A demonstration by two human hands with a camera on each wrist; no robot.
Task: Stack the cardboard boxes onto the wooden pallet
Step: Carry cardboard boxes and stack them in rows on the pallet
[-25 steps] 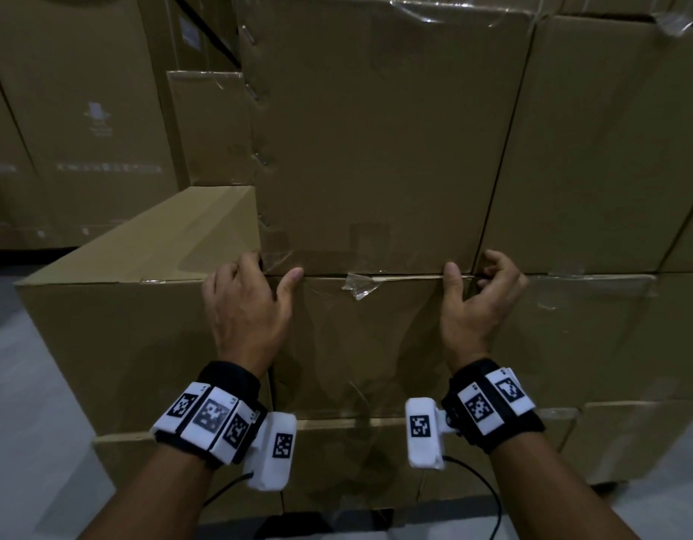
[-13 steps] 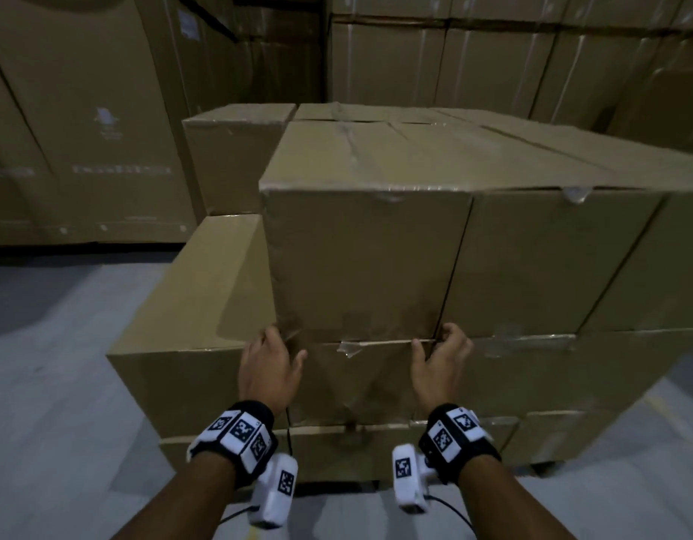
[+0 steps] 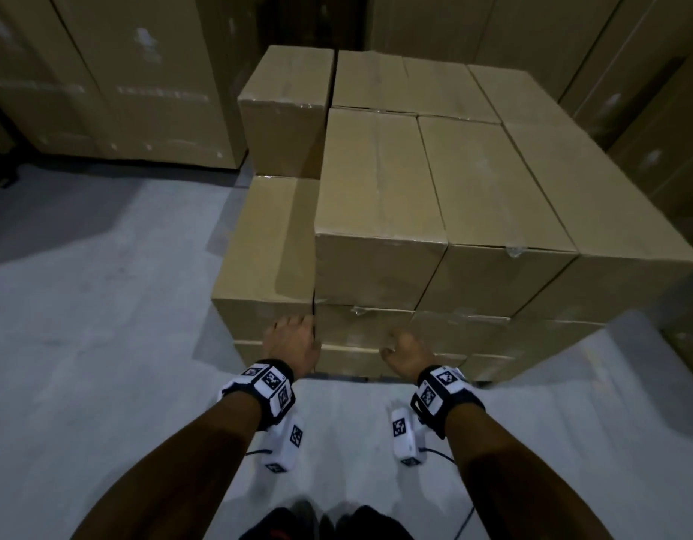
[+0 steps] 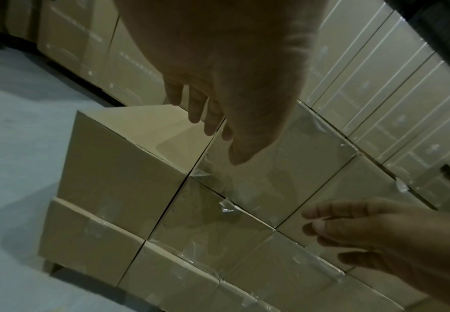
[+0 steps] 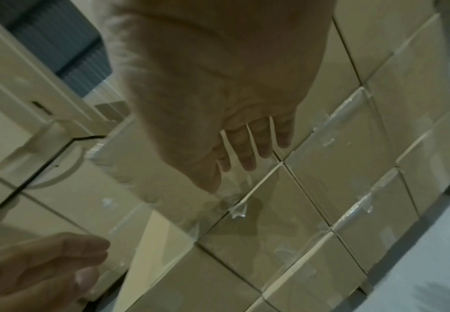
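Grey floor (image 3: 103,305), stacked boxes (image 3: 434,189) before hands.

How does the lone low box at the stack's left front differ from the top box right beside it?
The low left box has its top a tier under the top front box. The low left box's top is bare; the top front box shows a lengthwise seam. Both are plain brown cardboard, side by side, with neither hand holding them.
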